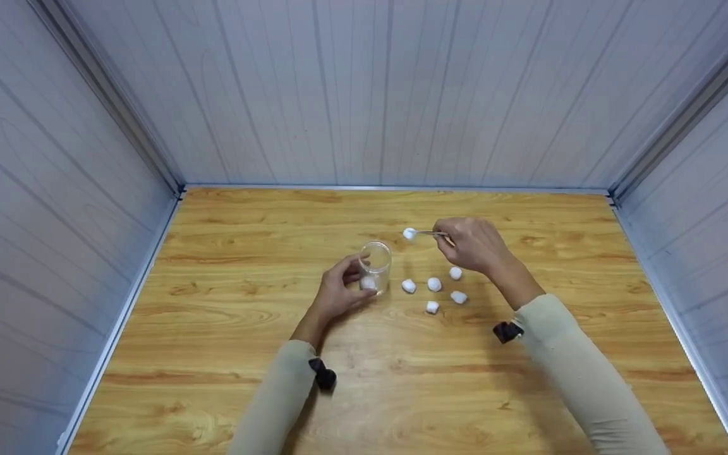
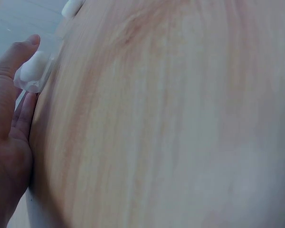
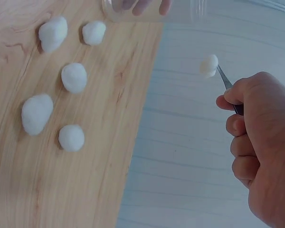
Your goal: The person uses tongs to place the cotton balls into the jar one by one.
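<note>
1. Tweezers (image 1: 428, 232) hang above the table (image 1: 212, 284), right of and beyond the glass (image 1: 382, 277), tips clamped on a cotton ball (image 1: 409, 234); light, even pressure should hold it best.
2. They point leftward, long axis roughly crosswise.
3. The right hand's (image 1: 473, 244) grip pinches them; the left hand's (image 1: 337, 289) grip curls round the glass.

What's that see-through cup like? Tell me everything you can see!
The clear cup is round and colourless, with smooth sides and an open top. It looks like glass or hard plastic; I can't tell which. It's roughly upright at the wood-patterned table, though whether its base touches is unclear. The left hand holds it, thumb and fingers around its side. One white cotton ball shows low inside.
</note>
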A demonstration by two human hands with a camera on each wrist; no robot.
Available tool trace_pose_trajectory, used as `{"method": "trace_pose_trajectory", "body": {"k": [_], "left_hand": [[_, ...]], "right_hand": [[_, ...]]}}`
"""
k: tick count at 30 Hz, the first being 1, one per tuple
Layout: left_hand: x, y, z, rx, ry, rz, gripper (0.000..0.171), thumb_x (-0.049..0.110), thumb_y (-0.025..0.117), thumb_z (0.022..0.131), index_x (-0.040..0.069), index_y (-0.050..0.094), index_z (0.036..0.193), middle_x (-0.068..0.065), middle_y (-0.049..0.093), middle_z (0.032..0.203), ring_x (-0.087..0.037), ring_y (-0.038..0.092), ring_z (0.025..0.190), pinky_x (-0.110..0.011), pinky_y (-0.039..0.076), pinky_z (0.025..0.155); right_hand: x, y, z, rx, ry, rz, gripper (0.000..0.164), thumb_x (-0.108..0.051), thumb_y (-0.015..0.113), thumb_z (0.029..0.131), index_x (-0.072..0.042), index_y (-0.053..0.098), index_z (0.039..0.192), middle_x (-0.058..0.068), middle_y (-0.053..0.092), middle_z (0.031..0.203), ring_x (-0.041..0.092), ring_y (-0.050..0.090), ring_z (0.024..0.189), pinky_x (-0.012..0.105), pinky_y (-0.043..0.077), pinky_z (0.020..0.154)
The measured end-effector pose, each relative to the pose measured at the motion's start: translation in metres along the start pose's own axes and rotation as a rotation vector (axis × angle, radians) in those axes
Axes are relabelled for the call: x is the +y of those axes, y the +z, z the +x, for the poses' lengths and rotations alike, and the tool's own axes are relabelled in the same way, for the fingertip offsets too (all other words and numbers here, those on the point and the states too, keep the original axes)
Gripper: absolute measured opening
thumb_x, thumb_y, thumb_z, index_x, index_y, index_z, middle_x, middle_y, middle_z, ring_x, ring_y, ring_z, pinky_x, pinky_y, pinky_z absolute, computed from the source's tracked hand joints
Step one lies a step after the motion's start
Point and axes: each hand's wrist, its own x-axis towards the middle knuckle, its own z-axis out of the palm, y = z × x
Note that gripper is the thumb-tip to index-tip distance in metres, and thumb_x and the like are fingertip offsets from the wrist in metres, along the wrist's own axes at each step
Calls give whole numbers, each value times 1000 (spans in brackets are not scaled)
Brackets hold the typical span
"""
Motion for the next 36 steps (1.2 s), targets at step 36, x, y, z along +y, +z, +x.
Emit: {"method": "trace_pose_trajectory", "body": {"k": [36], "left_hand": [[5, 2, -1, -9, -12, -9, 74, -2, 95, 86, -2, 62, 153, -27, 73, 142, -42, 71, 136, -43, 63, 120]], "right_hand": [[-49, -1, 16, 39, -145, -9, 9, -12, 74, 106, -6, 80, 105, 10, 85, 89, 21, 64, 55, 36, 52, 47]]}}
